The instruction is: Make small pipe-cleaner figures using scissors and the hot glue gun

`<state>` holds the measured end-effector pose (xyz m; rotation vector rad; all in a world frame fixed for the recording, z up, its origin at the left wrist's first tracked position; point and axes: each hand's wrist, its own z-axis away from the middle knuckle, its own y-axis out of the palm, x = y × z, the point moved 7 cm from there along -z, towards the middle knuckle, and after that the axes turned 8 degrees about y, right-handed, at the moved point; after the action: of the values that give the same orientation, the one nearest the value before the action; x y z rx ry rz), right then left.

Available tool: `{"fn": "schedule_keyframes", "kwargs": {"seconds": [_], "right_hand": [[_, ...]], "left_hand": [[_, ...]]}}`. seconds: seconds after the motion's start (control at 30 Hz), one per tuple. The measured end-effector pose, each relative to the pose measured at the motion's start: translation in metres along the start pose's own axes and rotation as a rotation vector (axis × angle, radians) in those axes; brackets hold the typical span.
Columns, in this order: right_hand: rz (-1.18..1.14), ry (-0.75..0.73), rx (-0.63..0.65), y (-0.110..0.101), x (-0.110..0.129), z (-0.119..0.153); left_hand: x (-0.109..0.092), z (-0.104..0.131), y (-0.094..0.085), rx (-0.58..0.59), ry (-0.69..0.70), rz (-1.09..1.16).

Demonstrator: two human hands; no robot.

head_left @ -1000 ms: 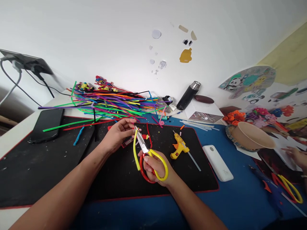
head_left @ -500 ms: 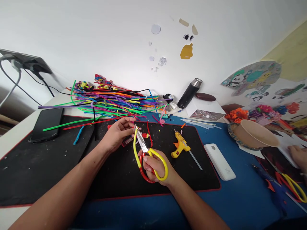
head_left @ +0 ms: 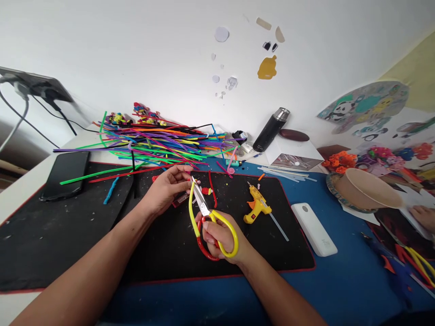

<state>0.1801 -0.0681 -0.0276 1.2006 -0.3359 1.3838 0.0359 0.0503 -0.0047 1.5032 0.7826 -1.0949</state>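
My left hand (head_left: pixel 170 185) is closed in a pinch over the black mat (head_left: pixel 159 249), its fingertips at the top end of a yellow pipe cleaner (head_left: pixel 191 210). What else sits between those fingers is small and partly hidden. My right hand (head_left: pixel 217 235) grips a pair of scissors (head_left: pixel 201 199) with one yellow and one red handle loop. The blades point up and away, their tips close to my left fingertips. The yellow pipe cleaner curves down beside the blades towards the red handle. Just behind the blades lies a small red and yellow pipe cleaner piece (head_left: pixel 206 191).
Many coloured pipe cleaners (head_left: pixel 163 142) are heaped along the wall. A yellow glue gun (head_left: pixel 258 206) lies right of my hands, then a white power bank (head_left: pixel 314 230). A phone (head_left: pixel 66 174) is at left. Another person's hand (head_left: pixel 423 216) shows near a bowl (head_left: pixel 370 192) at right.
The view has shifted slightly. My hands keep nearly the same pose, with the scissors still at my left fingertips. The other person's hand at the right edge has shifted a little.
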Motion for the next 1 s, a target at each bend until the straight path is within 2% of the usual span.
{"fn": "schedule_keyframes", "kwargs": {"seconds": [0.77,1.0], "right_hand": [[-0.009,0.035,0.001,0.001,-0.003,-0.002],[0.008,0.08,-0.043,-0.004,-0.012,-0.002]], "left_hand": [[-0.004,0.001,0.005,0.012,0.004,0.058],[-0.002,0.002,0.005,0.005,-0.022,0.073]]}}
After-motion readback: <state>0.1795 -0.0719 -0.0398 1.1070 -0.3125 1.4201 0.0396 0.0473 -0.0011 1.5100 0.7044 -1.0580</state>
